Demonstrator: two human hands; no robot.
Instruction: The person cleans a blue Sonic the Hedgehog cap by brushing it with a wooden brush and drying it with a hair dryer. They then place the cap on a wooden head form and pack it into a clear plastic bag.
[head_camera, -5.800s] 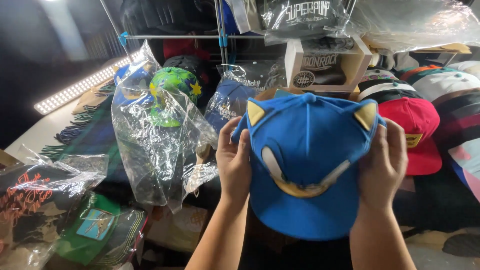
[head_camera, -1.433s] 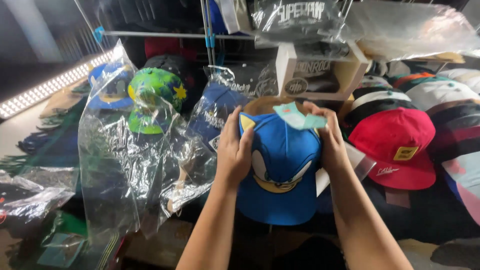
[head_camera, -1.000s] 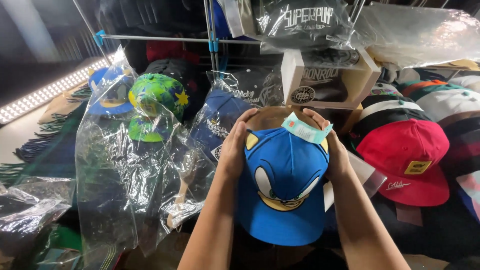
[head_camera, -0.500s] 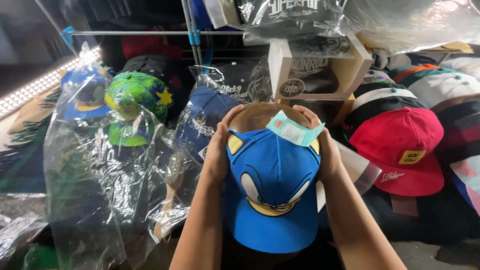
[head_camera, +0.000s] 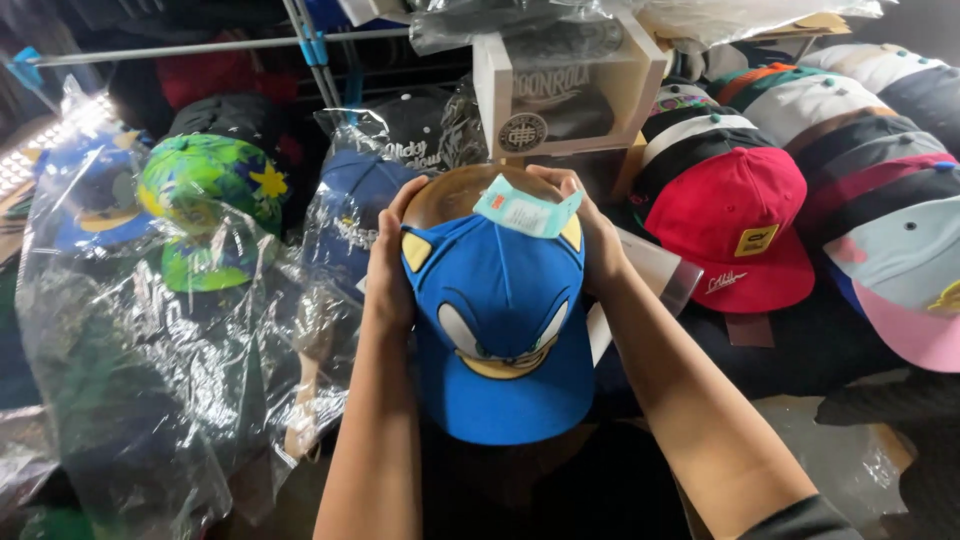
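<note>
We clamp our left hand (head_camera: 388, 262) and right hand (head_camera: 592, 240) on the crown sides of the blue cap (head_camera: 500, 325), judging it light, soft-crowned, stiff-brimmed.

dim stall; glare on plastic wrap (head_camera: 150, 330); dark, murky edges

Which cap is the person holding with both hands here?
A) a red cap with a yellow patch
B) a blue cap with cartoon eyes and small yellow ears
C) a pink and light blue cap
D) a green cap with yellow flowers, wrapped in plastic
B: the left hand and right hand clasp the sides of the blue cap, which shows cartoon eyes and yellow ears.
</note>
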